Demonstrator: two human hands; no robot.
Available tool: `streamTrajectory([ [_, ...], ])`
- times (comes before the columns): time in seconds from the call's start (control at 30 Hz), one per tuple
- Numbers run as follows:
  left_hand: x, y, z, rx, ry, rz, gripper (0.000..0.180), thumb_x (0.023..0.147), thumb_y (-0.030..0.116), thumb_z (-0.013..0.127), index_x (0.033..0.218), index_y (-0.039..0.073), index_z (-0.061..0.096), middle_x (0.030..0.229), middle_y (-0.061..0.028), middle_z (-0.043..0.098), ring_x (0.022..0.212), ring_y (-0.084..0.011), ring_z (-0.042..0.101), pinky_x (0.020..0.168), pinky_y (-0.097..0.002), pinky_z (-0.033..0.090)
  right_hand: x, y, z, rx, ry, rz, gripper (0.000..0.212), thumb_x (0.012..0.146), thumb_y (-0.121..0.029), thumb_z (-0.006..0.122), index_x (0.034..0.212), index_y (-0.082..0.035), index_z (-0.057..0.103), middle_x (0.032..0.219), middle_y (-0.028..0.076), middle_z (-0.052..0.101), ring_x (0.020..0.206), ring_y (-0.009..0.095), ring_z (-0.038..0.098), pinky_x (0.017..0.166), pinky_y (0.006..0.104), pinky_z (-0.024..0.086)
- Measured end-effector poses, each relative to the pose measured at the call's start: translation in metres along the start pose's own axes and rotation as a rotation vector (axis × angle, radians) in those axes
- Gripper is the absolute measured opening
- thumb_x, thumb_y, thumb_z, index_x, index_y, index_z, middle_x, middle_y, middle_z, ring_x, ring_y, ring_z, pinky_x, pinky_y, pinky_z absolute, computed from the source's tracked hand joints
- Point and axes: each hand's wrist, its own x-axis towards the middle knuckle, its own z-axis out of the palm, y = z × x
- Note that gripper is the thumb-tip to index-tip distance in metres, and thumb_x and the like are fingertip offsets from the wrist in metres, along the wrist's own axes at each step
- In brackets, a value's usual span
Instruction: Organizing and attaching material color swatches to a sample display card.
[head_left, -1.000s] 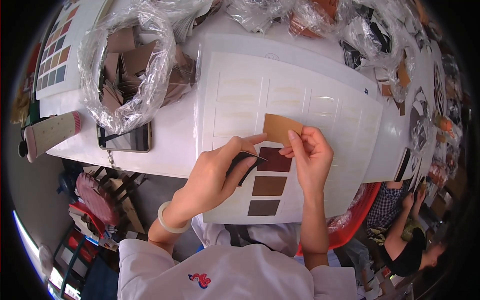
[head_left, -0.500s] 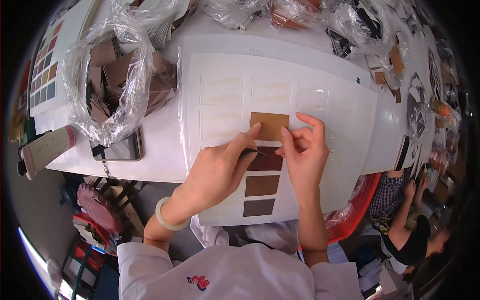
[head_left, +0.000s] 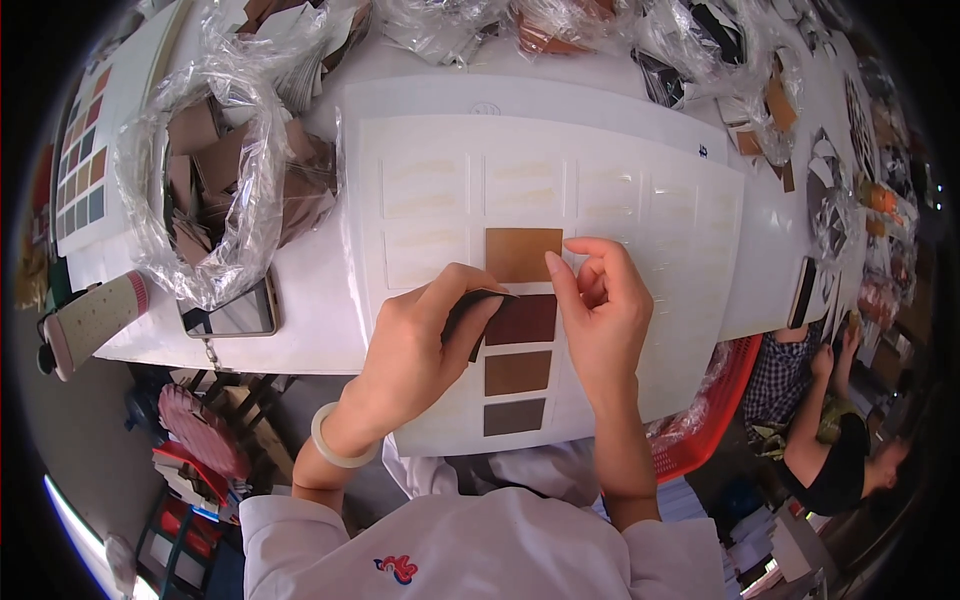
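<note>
The tan swatch [head_left: 524, 256] lies flat on the board [head_left: 670, 350] near the middle of the frame, its long axis running left to right. It is just left of the right hand [head_left: 608, 300], the nearer one, whose thumb tip overlaps its right edge; whether the thumb presses cannot be told. That grip is narrow, thumb and forefinger slightly apart, with nothing seen pinched between them. The left hand [head_left: 415, 335], down and left of the swatch, clasps dark pieces [head_left: 462, 315], too overlapped to count. Four swatches stand in one column: one tan, then below it one maroon [head_left: 522, 318], one brown [head_left: 517, 373] and one grey [head_left: 514, 417]. On the worktop [head_left: 310, 345], toward the left of the frame, are one phone [head_left: 235, 312], one bottle [head_left: 95, 322] and, above the phone, one bag [head_left: 145, 215] of brown pieces [head_left: 222, 160], too many to count.
</note>
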Motion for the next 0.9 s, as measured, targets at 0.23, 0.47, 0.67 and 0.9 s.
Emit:
streamTrajectory([
  [0.23,0.002,0.006,-0.014,-0.063,-0.055,-0.092,0.052,0.077,0.009,0.08,0.121,0.008,0.052,0.064,-0.0043,0.055,0.053,-0.019,0.057,0.051,-0.0295,0.046,0.0,-0.016,-0.006,0.45,-0.442,0.069,0.009,0.087,-0.005,0.071,0.092,0.001,0.067,0.083,0.006,0.07,0.068,0.008,0.064,0.056,0.0217,0.049],
  [0.47,-0.006,-0.004,-0.051,-0.05,0.293,-0.154,0.053,0.079,0.007,0.079,0.124,0.003,0.051,0.075,-0.0007,0.061,0.045,-0.0046,0.046,0.042,-0.0219,0.033,0.033,-0.025,0.026,0.589,-0.356,0.24,0.013,0.091,-0.007,0.069,0.097,0.003,0.065,0.079,0.005,0.068,0.063,0.008,0.061,0.055,0.0222,0.054],
  [0.67,-0.02,-0.02,-0.068,-0.085,0.428,-0.167,0.038,0.084,-0.001,0.071,0.118,0.001,0.056,0.079,-0.0014,0.065,0.046,-0.0016,0.039,0.042,-0.0189,0.029,0.056,-0.039,0.056,0.583,-0.197,0.146,0.014,0.092,-0.008,0.068,0.098,0.004,0.065,0.08,0.006,0.067,0.067,0.007,0.061,0.057,0.0244,0.056],
  [0.9,-0.023,-0.026,-0.071,-0.069,0.389,-0.178,0.033,0.083,-0.001,0.071,0.114,0.0,0.06,0.085,-0.0019,0.067,0.045,-0.0021,0.039,0.042,-0.0191,0.031,0.068,-0.049,0.062,0.535,-0.221,0.171,0.011,0.092,-0.004,0.065,0.097,0.005,0.065,0.076,0.006,0.064,0.058,0.008,0.058,0.055,0.0266,0.06],
])
